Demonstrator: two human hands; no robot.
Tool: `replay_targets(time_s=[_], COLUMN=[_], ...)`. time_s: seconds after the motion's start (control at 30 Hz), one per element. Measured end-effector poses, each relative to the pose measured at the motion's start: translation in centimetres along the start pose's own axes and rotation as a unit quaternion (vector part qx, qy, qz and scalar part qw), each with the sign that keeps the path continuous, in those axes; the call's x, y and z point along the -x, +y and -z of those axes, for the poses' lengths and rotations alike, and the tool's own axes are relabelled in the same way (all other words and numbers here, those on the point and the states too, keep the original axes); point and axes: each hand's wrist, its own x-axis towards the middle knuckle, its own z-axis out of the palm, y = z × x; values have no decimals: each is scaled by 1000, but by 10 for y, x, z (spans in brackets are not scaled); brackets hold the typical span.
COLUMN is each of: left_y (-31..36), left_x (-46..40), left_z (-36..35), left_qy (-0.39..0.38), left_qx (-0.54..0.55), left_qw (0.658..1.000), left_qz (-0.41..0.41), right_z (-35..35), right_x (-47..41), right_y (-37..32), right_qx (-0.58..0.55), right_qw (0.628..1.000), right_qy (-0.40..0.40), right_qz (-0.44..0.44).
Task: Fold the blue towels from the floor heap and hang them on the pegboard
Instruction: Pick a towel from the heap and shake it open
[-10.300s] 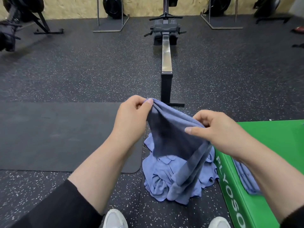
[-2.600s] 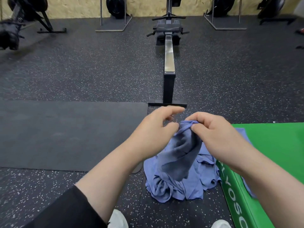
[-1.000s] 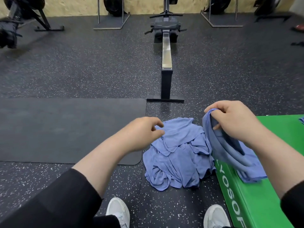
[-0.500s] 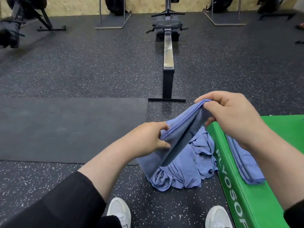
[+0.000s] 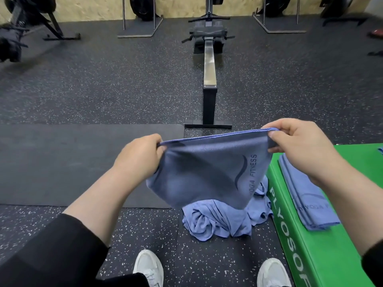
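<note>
Right now, at the left of the frame, a dark mat (image 5: 72,162) lies flat on the speckled floor (image 5: 103,90), and your left hand (image 5: 137,157) sits over its right end, fingers curled and pinching the left top corner of the blue towel (image 5: 207,172). The towel hangs stretched between your hands in the middle of the frame, its top edge nearly level, with a printed logo reading down its right side. Below it, the floor heap (image 5: 219,220) of crumpled blue towels lies between your white shoes (image 5: 148,268) and the foot of the rowing machine (image 5: 209,79), which runs up the centre.

Further right, your right hand (image 5: 298,150) pinches the other top corner, thumb and fingers closed on the doubled hem. Beneath that arm, folded towels (image 5: 304,197) rest on the green plyo box (image 5: 310,255) at the lower right.

Mind the loose lower edge: it dangles close over the heap, and if you drop your hands while folding it could snag another towel. Your pinches are shallow, so a sharp shake may pull a corner free. The pegboard is not in view.
</note>
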Motion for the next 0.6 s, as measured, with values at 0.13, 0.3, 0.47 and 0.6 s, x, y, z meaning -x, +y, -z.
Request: replay_targets(time_s=[0.13, 0.3, 0.47, 0.6], left_y=[-9, -15, -15, -14], left_x=[-1, 2, 5, 10], left_z=[6, 8, 15, 30], left_qy=[0, 17, 70, 85], left_qx=[-9, -16, 19, 80], left_qw=[1000, 1000, 997, 993], left_qz=[9, 8, 25, -29], right_z=[2, 4, 9, 16], right_x=[-2, -5, -7, -10], right_y=[3, 9, 14, 15], right_qx=[-19, -31, -36, -57], right_qw=[1000, 999, 998, 992], right_qy=[6, 18, 43, 109], right_qz=[-6, -21, -31, -14])
